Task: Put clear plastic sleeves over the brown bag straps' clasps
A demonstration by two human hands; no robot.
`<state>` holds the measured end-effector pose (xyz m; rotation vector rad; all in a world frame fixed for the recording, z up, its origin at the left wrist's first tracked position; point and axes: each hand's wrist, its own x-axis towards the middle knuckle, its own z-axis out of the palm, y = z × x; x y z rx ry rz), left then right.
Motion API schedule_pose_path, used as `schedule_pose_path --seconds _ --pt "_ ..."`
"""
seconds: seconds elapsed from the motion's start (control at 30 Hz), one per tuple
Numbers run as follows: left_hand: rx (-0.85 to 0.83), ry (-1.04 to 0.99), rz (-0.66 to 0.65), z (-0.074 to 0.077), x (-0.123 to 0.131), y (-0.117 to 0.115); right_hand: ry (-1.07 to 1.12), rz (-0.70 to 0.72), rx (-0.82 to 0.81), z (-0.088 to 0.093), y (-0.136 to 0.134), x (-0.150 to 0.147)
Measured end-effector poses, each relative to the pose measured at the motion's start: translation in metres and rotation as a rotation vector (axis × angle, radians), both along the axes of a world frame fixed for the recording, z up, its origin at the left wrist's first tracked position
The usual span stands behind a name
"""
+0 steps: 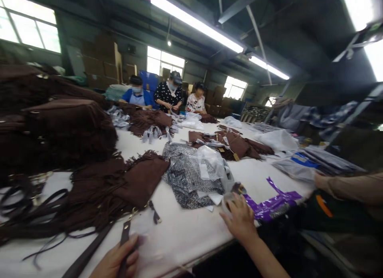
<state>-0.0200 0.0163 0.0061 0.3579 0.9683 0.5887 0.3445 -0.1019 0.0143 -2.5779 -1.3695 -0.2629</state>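
Note:
My left hand [121,256], low in the view, is closed round a dark brown strap [125,232] with a metal clasp at its upper end. Beside its fingers is a blurred clear plastic piece [146,238]. My right hand [240,218] lies over a roll of clear tape [229,201] near the table's front edge, its fingers curved on the roll. Left of centre lies a brown fringed bag [140,182]. Between the bag and the roll sits a grey patterned plastic wrap [188,178] with clear plastic on top.
Purple tape [272,204] hangs at the table edge on the right. Brown bags [68,126] are piled at the left; more brown pieces [239,144] lie further back. Three people work across the table [182,226]. Another person's arm [344,186] reaches in from the right.

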Motion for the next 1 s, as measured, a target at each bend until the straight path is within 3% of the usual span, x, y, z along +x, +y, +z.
schedule_pose_path --seconds 0.1,0.23,0.37,0.43,0.53,0.6,0.8,0.9,1.0 --pt "0.055 -0.088 0.016 0.001 -0.001 -0.003 0.202 0.263 0.259 0.006 0.013 -0.049" --pt "0.103 -0.11 0.0 -0.004 -0.004 -0.004 0.757 0.457 0.157 0.004 0.047 -0.133" --pt "0.145 -0.161 -0.073 -0.005 -0.005 -0.007 1.371 0.37 -0.065 -0.003 0.093 -0.195" --pt "0.164 -0.149 -0.104 -0.003 -0.005 -0.008 1.526 0.306 -0.009 -0.004 0.112 -0.21" --pt "0.205 -0.048 -0.11 0.003 -0.007 -0.012 1.54 0.288 0.194 0.001 0.127 -0.212" --pt "0.227 0.009 -0.107 0.007 -0.013 -0.018 1.441 0.333 0.218 0.007 0.124 -0.203" --pt "0.25 -0.16 -0.34 0.024 -0.043 -0.025 1.092 0.467 0.07 0.014 0.072 -0.18" --pt "0.312 -0.146 -0.287 0.029 -0.041 -0.01 1.069 0.472 0.003 0.009 0.051 -0.19" --pt "0.447 0.017 -0.185 0.031 -0.024 0.004 1.096 0.472 -0.032 0.007 0.041 -0.203"
